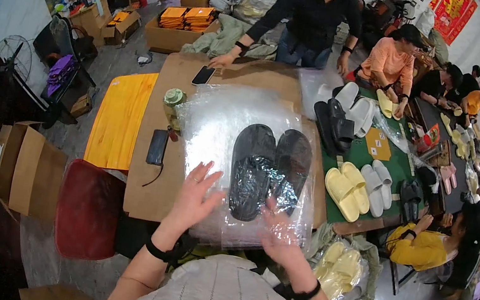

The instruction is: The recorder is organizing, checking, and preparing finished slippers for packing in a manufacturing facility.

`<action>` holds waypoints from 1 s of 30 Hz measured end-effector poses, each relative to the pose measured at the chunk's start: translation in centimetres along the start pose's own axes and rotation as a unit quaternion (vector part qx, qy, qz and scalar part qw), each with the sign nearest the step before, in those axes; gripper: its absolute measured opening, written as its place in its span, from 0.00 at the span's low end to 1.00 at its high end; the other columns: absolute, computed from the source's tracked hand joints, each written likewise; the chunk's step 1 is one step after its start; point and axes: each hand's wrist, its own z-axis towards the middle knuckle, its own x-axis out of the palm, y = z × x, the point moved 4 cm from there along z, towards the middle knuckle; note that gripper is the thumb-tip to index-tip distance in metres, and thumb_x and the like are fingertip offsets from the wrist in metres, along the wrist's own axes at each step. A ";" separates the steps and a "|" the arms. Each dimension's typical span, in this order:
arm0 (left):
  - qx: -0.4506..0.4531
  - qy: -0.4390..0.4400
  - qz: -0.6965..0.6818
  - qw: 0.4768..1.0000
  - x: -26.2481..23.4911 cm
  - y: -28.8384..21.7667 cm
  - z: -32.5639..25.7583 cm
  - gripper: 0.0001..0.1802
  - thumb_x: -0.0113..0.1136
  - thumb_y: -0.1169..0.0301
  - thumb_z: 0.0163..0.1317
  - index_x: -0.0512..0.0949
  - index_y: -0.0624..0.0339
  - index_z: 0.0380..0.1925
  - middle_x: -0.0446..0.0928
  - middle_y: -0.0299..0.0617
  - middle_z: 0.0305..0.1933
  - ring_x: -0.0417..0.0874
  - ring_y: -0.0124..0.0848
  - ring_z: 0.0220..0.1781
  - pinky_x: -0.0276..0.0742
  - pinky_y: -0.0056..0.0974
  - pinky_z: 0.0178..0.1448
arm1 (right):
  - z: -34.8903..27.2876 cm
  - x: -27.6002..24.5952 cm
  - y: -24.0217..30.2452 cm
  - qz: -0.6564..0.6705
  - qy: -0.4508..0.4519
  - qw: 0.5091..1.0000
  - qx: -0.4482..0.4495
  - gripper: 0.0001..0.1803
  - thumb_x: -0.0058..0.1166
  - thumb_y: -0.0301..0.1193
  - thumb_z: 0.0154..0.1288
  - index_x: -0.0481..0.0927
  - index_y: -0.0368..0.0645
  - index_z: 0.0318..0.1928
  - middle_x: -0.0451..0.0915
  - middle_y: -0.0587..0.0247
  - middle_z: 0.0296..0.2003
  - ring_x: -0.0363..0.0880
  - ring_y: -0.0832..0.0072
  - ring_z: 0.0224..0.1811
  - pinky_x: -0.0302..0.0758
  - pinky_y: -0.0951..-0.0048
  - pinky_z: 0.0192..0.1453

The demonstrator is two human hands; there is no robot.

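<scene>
A pair of black slippers [250, 174] lies side by side in a clear plastic bag, on top of a stack of clear plastic bags [212, 126] on the table before me. My left hand [196, 199] hovers over the stack's near left part, fingers spread and holding nothing. At the lower edge of the right slipper is my right hand [280, 233], close to the bag's plastic. Its fingers are smeared by motion and glare, so I cannot make out whether they grip the film.
Left of the stack are a jar [175, 97] and a dark phone [157, 147]. Yellow slippers [346, 191], grey slippers [377, 184] and black slippers [334, 127] rest on the green mat [361, 101] to the right. Across the table, a person touches another phone [203, 75]. A red chair [89, 210] stands nearby.
</scene>
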 end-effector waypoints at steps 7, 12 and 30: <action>-0.087 0.081 0.029 0.992 2.9 5.9 -1.1 0.41 0.64 0.52 0.61 0.61 0.52 0.71 0.47 0.66 0.76 0.64 0.63 0.69 0.67 0.51 0.68 | -0.9 -10.4 3.1 0.382 0.036 0.898 0.214 0.08 0.63 0.29 0.63 0.84 0.36 0.37 0.86 0.66 0.31 0.82 0.81 0.34 0.78 0.76 0.38; -0.104 0.072 0.030 0.991 3.7 6.4 -1.2 0.41 0.64 0.52 0.60 0.61 0.52 0.70 0.47 0.64 0.76 0.65 0.63 0.68 0.70 0.52 0.65 | 8.1 -6.5 -2.3 0.002 -0.114 0.964 0.239 0.22 0.65 0.44 0.59 0.83 0.34 0.38 0.83 0.55 0.30 0.83 0.66 0.30 0.78 0.68 0.35; -0.121 0.099 0.045 0.987 3.7 5.2 -0.6 0.41 0.64 0.57 0.61 0.60 0.55 0.71 0.48 0.63 0.77 0.58 0.58 0.74 0.66 0.46 0.69 | 2.7 -2.8 -12.2 -0.074 -0.228 0.916 0.322 0.15 0.58 0.38 0.55 0.73 0.38 0.26 0.78 0.51 0.24 0.79 0.50 0.31 0.74 0.53 0.34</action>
